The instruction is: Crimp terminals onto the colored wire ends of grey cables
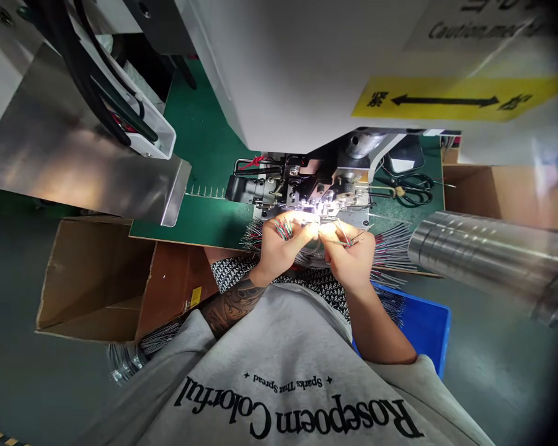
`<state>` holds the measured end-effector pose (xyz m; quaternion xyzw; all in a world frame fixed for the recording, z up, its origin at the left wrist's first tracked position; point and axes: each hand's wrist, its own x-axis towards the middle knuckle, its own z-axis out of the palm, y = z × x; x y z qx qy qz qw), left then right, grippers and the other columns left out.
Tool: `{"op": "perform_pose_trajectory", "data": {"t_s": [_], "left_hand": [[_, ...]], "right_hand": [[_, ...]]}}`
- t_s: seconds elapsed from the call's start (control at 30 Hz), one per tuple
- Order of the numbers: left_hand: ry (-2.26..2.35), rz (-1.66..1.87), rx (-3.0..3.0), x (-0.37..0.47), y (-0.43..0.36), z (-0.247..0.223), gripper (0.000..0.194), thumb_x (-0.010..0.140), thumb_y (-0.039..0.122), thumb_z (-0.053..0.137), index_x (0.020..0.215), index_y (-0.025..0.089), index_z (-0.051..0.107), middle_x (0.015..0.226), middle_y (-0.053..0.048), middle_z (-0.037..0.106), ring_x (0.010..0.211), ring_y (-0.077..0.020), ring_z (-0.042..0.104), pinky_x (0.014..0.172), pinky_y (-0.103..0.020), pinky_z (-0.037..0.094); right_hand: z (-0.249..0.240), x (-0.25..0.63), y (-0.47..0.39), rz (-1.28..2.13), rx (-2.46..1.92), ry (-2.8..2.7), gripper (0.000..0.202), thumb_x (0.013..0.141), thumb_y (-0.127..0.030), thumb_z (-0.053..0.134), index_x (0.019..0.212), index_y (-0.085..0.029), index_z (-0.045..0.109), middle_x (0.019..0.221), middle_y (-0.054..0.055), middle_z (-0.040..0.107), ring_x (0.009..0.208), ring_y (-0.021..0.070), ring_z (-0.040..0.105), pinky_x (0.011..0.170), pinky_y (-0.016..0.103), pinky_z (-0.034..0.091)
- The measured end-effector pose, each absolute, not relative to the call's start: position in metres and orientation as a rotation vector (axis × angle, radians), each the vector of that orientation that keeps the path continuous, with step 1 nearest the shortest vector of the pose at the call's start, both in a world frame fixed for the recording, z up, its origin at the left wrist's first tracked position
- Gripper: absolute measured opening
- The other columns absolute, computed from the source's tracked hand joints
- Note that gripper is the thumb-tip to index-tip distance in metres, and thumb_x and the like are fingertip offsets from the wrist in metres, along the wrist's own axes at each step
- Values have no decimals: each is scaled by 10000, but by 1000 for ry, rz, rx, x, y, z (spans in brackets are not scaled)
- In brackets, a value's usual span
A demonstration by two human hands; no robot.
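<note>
Under a bright light, both my hands meet at the front of a machine head [307, 183]. My left hand [281, 248] is closed, pinching at its fingertips, with thin red, green and white wires [284, 229] showing between its fingers. Close against it on the right, my right hand [351, 254] is closed too, with more thin wires [346, 238] across its fingers. The fingertips nearly touch each other, and glare hides the wire ends there. Bundles of grey cables [393, 248] lie beside and beneath my hands along the front edge of the green table [204, 136].
A metal plate [134, 186] reaches in from the left above a cardboard box [97, 279]. At right are a shiny metal cylinder [469, 248], black-handled scissors [413, 189] and another box [502, 192]. A blue bin [428, 328] stands below. The white machine body [283, 74] overhangs the table.
</note>
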<state>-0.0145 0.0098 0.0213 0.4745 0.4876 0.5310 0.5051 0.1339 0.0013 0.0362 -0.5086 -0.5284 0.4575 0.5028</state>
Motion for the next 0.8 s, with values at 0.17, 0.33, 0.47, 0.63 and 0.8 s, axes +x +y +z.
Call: {"op": "perform_pose_trajectory", "data": {"t_s": [0.17, 0.33, 0.47, 0.63, 0.8], "left_hand": [[1148, 1340, 1066, -12, 7, 10, 352, 956, 537, 852, 846, 209, 787, 757, -8, 761, 685, -149, 699, 678, -281, 602], [1151, 1402, 1003, -8, 5, 4, 352, 941, 543, 869, 851, 209, 799, 728, 3, 748, 658, -134, 692, 664, -271, 595], [1185, 1448, 925, -8, 4, 4, 343, 898, 533, 908, 856, 213, 790, 644, 33, 676, 578, -107, 622, 602, -254, 560], [1325, 1420, 973, -7, 4, 0, 326, 926, 541, 873, 881, 227, 796, 641, 34, 661, 592, -113, 625, 570, -249, 523], [1311, 1487, 990, -6, 5, -4, 335, 942, 542, 878, 894, 218, 806, 632, 43, 648, 594, -116, 632, 575, -250, 541]], "right_hand": [[37, 142, 0, 1135, -1205, -1431, 370, 994, -435, 733, 668, -262, 701, 577, -46, 532, 565, 149, 431, 612, 330, 462], [32, 137, -1, 1075, -1222, -1307, 463, 1005, -382, 721, 582, -274, 566, 516, -67, 442, 519, 138, 349, 588, 334, 443], [32, 128, 2, 1053, -1273, -1172, 517, 927, -348, 745, 516, -287, 438, 490, -72, 399, 510, 133, 330, 563, 327, 452], [31, 125, 10, 1122, -1305, -1049, 479, 888, -341, 759, 525, -298, 449, 495, -48, 404, 559, 166, 483, 614, 351, 540], [35, 121, 12, 1156, -1289, -1006, 489, 909, -352, 767, 547, -302, 442, 519, -32, 417, 589, 185, 525, 626, 365, 572]]}}
